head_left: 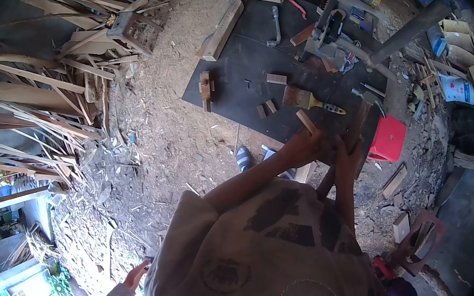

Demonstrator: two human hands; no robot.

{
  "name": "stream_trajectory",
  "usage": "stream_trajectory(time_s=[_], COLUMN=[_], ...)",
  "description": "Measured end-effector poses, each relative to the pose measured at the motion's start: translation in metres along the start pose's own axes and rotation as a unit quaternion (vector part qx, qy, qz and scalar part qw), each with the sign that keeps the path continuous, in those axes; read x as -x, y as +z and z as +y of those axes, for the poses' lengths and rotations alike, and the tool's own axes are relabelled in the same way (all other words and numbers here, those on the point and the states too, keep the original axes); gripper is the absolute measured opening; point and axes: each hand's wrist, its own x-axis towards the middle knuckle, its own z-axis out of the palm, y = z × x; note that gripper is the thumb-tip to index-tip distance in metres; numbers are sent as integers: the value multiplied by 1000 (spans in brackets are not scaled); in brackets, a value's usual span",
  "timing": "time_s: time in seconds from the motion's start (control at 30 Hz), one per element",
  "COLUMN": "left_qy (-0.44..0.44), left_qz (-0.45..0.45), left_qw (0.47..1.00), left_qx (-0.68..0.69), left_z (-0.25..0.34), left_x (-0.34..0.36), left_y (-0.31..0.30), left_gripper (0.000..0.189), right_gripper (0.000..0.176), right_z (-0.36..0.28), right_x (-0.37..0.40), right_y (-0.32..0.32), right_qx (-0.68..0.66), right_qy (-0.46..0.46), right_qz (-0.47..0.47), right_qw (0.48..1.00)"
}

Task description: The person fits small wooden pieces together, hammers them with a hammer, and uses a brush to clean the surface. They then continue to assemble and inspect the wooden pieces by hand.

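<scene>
My left hand (305, 147) and my right hand (346, 161) meet at the near edge of a black worktable (239, 71). The left hand closes around a short light wooden piece (306, 121) that sticks up from the fingers. A darker brown wooden strip (359, 130) sits in the grip of my right hand and runs down past the wrist. The two hands touch each other. A paintbrush with a yellow handle (319, 102) lies just beyond them on the table.
On the table lie a wooden plane (206, 86), small blocks (276, 78), a plank (221, 28) and a metal brace (275, 25). A red container (388, 138) stands at the right. Scrap wood (36, 101) is piled at the left. Another person's hand (135, 274) shows low left.
</scene>
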Motion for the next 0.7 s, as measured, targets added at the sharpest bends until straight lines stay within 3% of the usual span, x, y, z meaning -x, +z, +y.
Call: stream_trajectory(time_s=[0.07,0.17,0.4,0.47,0.53,0.6,0.7], left_qy=[-7,11,-27,-7,30,17,-20], left_qz=[-3,15,24,35,64,50,28], left_qw=[1000,999,998,997,994,994,996], left_qx=[-10,-49,-60,-71,-86,-90,-84], left_z=[1,6,22,23,28,35,37], left_x=[0,2,9,9,8,8,9], left_y=[-2,-7,-5,-1,-6,-8,-9], left_gripper=[40,39,39,40,41,42,43], right_gripper=[37,45,50,51,51,51,54], right_z=[25,24,53,51,96,67,88], right_x=[-8,-7,-19,-22,-42,-46,-69], right_y=[-1,-7,-6,0,6,9,16], right_qx=[-3,-35,71,72,84,58,122], right_qy=[-30,52,-9,-35,-56,50,-28], right_qz=[17,-22,-50,-49,-67,-85,-64], right_qw=[999,998,996,996,993,993,990])
